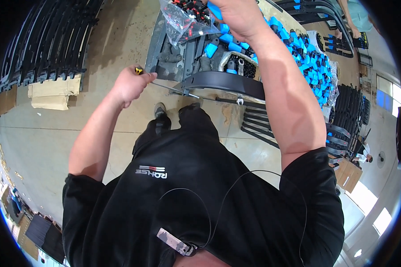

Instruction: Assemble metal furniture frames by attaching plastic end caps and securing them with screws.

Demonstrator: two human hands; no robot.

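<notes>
My left hand is closed around a screwdriver with a yellow and black handle. Its long thin shaft points right, toward the near end of a black curved bar. At the top edge, my right hand has its fingers on a blue plastic piece; the fingertips are partly cut off by the frame. Below that hand lie more blue pieces and an open bag of small black parts with a wrench on it.
A see-through plastic bag of red and black parts sits on the workbench. Many blue pieces are heaped at right. Racks of black bars stand at left, and black bars lie below the bench. Another person's arm shows at upper right.
</notes>
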